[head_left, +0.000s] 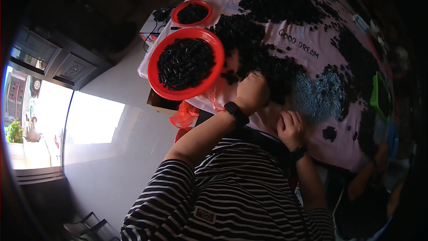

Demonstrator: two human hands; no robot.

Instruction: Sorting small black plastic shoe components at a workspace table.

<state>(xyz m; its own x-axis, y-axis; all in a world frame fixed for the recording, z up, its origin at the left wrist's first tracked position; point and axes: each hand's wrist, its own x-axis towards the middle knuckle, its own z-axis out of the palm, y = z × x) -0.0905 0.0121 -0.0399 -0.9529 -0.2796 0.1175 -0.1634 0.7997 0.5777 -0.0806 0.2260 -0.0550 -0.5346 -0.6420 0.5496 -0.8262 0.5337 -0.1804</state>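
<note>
My left hand (pixel 253 90), with a dark band on its wrist, is curled closed at the near edge of a heap of small black pieces (pixel 281 73). Its fingertips are turned away from view, and whatever they hold is hidden. My right hand (pixel 292 129) has its fingers bent inward over the pink cloth, beside a pile of small light-blue pieces (pixel 318 94). What lies within its fingers cannot be made out. Left of my left hand stands a large red bowl (pixel 217 68) filled with short black tube-like pieces (pixel 185 62).
A smaller red bowl (pixel 209 12) of black pieces stands farther back. More black heaps (pixel 285 6) cover the pink cloth (pixel 294 33). On the right are a green basket (pixel 380 96) and another person's arm (pixel 368 174). Orange plastic (pixel 183 114) hangs at the near edge.
</note>
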